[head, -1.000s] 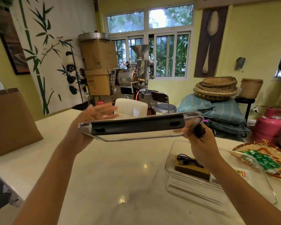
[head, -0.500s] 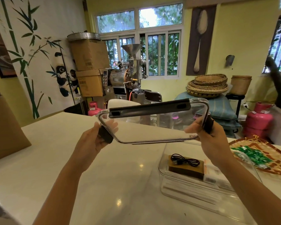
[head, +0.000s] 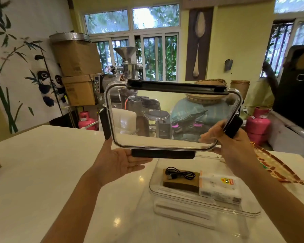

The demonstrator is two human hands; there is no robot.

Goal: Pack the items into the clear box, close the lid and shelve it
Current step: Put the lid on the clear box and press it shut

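Observation:
The clear lid (head: 172, 120), with black latches on its edges, stands nearly upright in the air above the white table (head: 42, 172). My right hand (head: 235, 142) grips its right edge at the black side latch. My left hand (head: 119, 162) lies flat and open-palmed under the lid's lower left corner, touching the bottom latch. Below the lid sits the clear box (head: 200, 204), uncovered. Inside it lie a brown flat pack (head: 181, 181) with a coiled black cable (head: 180, 173) on top and a white tissue pack (head: 219, 187) to its right.
A woven tray (head: 277, 165) lies on the table right of the box. Beyond the far edge stand a white chair (head: 124, 120), a metal roasting machine (head: 128, 74), stacked cardboard boxes (head: 77, 67), pink gas cylinders (head: 258, 125) and cushions with baskets.
The lid has tilted from nearly flat to almost upright, facing me. My left hand moved from its left edge to under its bottom edge, and my view shifted right and closer.

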